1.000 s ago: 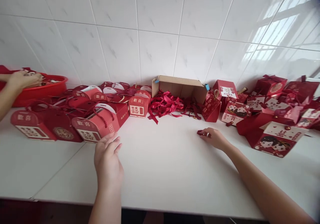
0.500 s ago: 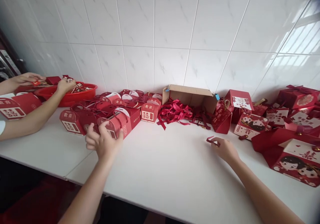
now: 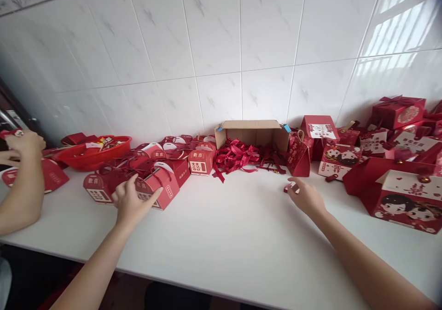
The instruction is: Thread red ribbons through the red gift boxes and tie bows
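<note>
My left hand (image 3: 133, 201) is at the front end of a red gift box (image 3: 169, 190) with a twisted red cord handle. Its thumb lies at the right of the box's printed face and its fingers at the left, closed around it. Out over the bare tabletop, my right hand (image 3: 307, 198) pinches a small red strip (image 3: 287, 188), partly hidden by the fingers. A second gift box (image 3: 98, 188) with a white printed panel stands left of my left hand. Behind them sit several more red boxes (image 3: 201, 161).
An opened cardboard box (image 3: 251, 125) holds dark red ribbons (image 3: 236, 155) by the tiled wall. More printed boxes (image 3: 407, 204) crowd the right side. At the left, a co-worker's arm (image 3: 24, 188) is beside a red plastic basin (image 3: 79, 161) of small packets.
My left hand has come down onto the gift box, its fingers closing in. My right hand keeps the strip low over the table. The view has shifted, and the co-worker's hands have moved left.
</note>
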A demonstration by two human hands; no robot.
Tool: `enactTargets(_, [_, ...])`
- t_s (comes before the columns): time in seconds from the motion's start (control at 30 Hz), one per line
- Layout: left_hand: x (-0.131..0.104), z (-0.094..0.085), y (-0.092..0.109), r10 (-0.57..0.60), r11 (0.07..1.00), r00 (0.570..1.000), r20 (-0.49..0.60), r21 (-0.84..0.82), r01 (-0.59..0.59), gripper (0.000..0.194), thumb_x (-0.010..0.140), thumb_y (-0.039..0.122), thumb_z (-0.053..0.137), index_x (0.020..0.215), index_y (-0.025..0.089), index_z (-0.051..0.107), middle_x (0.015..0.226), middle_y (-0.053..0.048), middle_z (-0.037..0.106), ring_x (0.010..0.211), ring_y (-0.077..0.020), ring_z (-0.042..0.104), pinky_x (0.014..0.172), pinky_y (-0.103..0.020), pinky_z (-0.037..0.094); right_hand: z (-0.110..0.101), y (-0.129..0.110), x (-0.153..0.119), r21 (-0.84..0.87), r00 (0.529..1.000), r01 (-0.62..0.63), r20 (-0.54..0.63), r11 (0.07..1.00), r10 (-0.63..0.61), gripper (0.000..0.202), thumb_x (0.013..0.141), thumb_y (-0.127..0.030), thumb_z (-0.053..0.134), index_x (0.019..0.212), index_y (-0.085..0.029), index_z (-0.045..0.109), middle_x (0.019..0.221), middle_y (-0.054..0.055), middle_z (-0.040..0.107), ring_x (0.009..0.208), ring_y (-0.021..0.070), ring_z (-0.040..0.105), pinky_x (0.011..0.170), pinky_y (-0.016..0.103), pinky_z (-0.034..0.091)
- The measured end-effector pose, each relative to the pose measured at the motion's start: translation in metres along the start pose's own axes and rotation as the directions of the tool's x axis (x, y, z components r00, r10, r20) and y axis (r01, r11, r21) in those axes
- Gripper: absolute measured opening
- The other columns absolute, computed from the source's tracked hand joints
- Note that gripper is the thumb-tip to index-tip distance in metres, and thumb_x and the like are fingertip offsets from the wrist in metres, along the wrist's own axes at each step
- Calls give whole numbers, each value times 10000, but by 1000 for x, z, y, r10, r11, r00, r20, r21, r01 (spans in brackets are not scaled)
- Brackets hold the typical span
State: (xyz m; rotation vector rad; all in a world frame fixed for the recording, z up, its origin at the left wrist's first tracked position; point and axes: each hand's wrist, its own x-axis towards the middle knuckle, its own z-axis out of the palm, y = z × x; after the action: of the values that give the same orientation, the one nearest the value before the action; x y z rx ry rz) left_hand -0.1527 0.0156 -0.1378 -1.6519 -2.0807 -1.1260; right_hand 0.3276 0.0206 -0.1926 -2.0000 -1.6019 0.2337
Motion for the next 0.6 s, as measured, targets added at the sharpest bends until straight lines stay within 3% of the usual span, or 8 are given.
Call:
enactTargets(0.07, [3, -3, -6, 37, 999, 998, 55, -15, -36, 788, 679, 527, 664, 1319, 153, 397, 1306, -191, 355, 1271, -447, 333, 1058, -597, 285, 1, -5, -3, 27, 999, 44, -5, 999, -43, 340, 848, -305, 425, 1148, -232, 567, 933, 43, 702, 793, 227, 630, 589, 298, 424])
enactTargets(0.17, [-1, -13, -13, 147, 976, 975, 166, -186, -116, 770, 669, 489, 686, 1308, 178, 388, 1286, -167, 377, 1220, -375, 434, 1013, -537, 396, 10, -21, -6, 79, 986, 163, 31, 983, -166, 300, 849, -281, 438, 1098, -226, 596, 931, 47, 694, 750, 198, 629, 660, 314, 459])
enactTargets(0.23, [-10, -23, -11, 261, 926, 925, 277, -341, -159, 730, 706, 443, 678, 1325, 223, 359, 1299, -136, 406, 1207, -333, 473, 992, -498, 440, 21, -40, -6, 130, 955, 266, 100, 955, -280, 237, 831, -242, 475, 997, -234, 645, 916, 30, 698, 724, 167, 633, 685, 300, 477])
enactTargets(0.3, [-23, -33, -3, 393, 854, 832, 391, -490, -173, 702, 759, 358, 648, 1369, 281, 309, 1366, -109, 417, 1237, -307, 474, 1009, -472, 440, 37, -64, -4, 182, 909, 347, 174, 920, -378, 168, 802, -210, 531, 873, -236, 681, 894, 21, 706, 720, 158, 641, 677, 288, 491])
enactTargets(0.37, [-38, -38, 9, 465, 790, 776, 427, -596, -145, 680, 813, 281, 586, 1412, 322, 266, 1449, -99, 373, 1274, -291, 457, 1015, -442, 447, 54, -93, 2, 217, 875, 394, 210, 893, -436, 144, 782, -193, 586, 865, -237, 697, 936, 43, 707, 759, 180, 651, 678, 301, 500])
enactTargets(0.43, [-53, -39, 24, 454, 774, 777, 436, -625, -101, 510, 861, 247, 504, 1354, 327, 402, 1413, -84, 432, 1265, -272, 473, 1006, -413, 460, 71, -122, 11, 242, 858, 419, 210, 875, -468, 214, 809, -209, 607, 1006, -256, 677, 1043, 72, 683, 841, 208, 648, 718, 331, 509])
enactTargets(0.5, [-67, -36, 38, 410, 773, 809, 421, -632, -63, 314, 899, 272, 435, 1166, 310, 599, 1301, -79, 523, 1247, -268, 490, 996, -395, 469, 85, -147, 22, 266, 849, 427, 211, 864, -484, 279, 870, -270, 584, 1148, -248, 607, 1113, 82, 644, 922, 210, 628, 790, 370, 518])
enactTargets(0.6, [-84, -30, 58, 364, 761, 830, 424, -648, -3, 274, 917, 349, 436, 1073, 309, 656, 1288, -76, 522, 1264, -270, 474, 1014, -387, 455, 99, -168, 32, 321, 837, 419, 227, 849, -498, 279, 928, -336, 524, 1166, -200, 573, 1185, 82, 593, 987, 186, 602, 855, 394, 520])
